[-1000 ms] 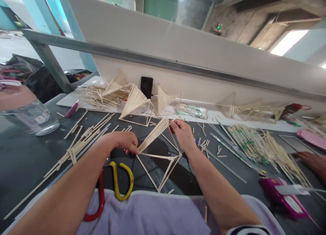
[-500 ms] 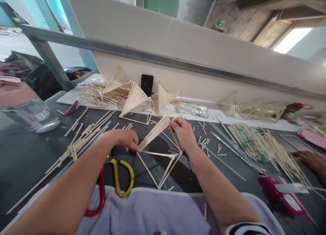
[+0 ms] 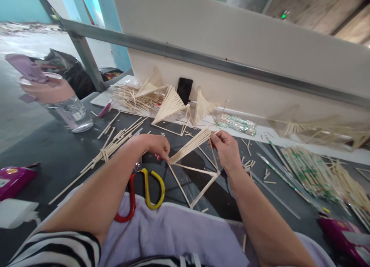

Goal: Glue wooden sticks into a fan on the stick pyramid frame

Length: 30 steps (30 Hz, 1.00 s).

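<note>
Between my hands is a frame of thin wooden sticks (image 3: 192, 146), with a slanted row of sticks laid side by side across its upper part. At the lower left end of that row, my left hand (image 3: 160, 145) pinches the corner with its fingertips. My right hand (image 3: 227, 148) is closed on the upper right end of the row, thumb and finger pressed together; part of the frame is hidden behind it. Scissors with one red and one yellow handle (image 3: 162, 193) lie by my left forearm, their blades mostly covered.
Finished-looking stick frames (image 3: 171, 103) stand behind, near a black phone (image 3: 185, 90). Loose sticks (image 3: 118, 141) lie left, bundled sticks (image 3: 306, 174) right. A water bottle (image 3: 68, 105) stands at far left. Magenta devices (image 3: 17, 178) sit on both sides, and a lilac cloth (image 3: 173, 236) covers my lap.
The view has swung left, so everything sits further right and the magenta device on the left now shows. Both hands keep their holds on the stick frame. The other person's hand has left view.
</note>
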Each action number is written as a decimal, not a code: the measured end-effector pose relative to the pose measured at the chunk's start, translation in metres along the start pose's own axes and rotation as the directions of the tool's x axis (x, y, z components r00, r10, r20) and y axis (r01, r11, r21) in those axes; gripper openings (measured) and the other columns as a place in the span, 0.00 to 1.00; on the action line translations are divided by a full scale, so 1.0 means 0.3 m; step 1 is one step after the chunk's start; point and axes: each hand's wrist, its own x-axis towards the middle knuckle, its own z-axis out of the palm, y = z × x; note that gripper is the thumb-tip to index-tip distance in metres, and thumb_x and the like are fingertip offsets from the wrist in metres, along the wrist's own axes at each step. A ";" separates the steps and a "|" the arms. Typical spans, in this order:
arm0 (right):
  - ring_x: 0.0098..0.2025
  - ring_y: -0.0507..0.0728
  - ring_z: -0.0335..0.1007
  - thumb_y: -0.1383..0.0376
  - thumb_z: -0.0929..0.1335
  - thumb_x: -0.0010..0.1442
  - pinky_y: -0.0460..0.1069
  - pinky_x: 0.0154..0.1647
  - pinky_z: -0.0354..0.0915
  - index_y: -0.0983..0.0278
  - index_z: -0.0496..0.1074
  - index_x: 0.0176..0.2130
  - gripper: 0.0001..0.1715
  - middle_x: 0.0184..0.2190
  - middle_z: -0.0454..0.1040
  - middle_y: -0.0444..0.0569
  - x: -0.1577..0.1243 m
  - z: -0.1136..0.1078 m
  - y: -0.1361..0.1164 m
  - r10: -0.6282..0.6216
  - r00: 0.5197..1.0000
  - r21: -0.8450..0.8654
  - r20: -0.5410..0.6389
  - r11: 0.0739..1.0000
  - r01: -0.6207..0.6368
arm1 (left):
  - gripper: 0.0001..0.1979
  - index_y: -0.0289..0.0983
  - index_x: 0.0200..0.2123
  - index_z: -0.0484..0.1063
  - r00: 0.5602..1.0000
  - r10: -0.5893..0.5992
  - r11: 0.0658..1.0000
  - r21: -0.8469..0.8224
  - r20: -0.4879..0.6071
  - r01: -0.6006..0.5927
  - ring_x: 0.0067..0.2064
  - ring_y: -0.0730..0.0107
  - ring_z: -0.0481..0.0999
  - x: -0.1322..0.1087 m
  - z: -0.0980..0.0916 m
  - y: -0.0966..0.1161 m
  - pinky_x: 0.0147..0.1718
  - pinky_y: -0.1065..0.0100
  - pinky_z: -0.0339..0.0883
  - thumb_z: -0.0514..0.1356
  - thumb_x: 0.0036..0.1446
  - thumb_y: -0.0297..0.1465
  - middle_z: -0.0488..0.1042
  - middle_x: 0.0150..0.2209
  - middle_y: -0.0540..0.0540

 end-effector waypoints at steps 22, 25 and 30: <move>0.23 0.50 0.59 0.57 0.68 0.52 0.46 0.27 0.57 0.63 0.67 0.22 0.14 0.19 0.67 0.41 0.012 -0.001 0.002 -0.017 1.000 0.035 0.006 0.999 0.017 | 0.13 0.35 0.22 0.73 0.999 0.040 0.999 0.012 0.020 -0.040 0.23 0.76 0.66 0.025 0.021 0.039 0.22 0.75 0.53 0.61 0.45 0.41 0.70 0.20 0.51; 0.22 0.49 0.58 0.57 0.68 0.51 0.45 0.26 0.56 0.63 0.66 0.23 0.14 0.18 0.66 0.40 0.013 -0.001 0.003 0.007 1.000 0.081 0.021 0.997 -0.008 | 0.13 0.35 0.22 0.73 0.998 0.060 0.997 0.038 0.025 -0.061 0.23 0.76 0.66 0.024 0.020 0.043 0.23 0.75 0.53 0.61 0.46 0.40 0.71 0.20 0.51; 0.21 0.49 0.58 0.57 0.69 0.50 0.45 0.25 0.56 0.63 0.66 0.25 0.13 0.18 0.66 0.40 0.013 0.000 -0.004 0.015 1.000 0.116 0.019 0.993 -0.017 | 0.14 0.36 0.21 0.73 0.997 0.070 0.997 0.040 0.015 -0.071 0.23 0.76 0.66 0.026 0.019 0.038 0.23 0.74 0.53 0.61 0.46 0.42 0.71 0.19 0.51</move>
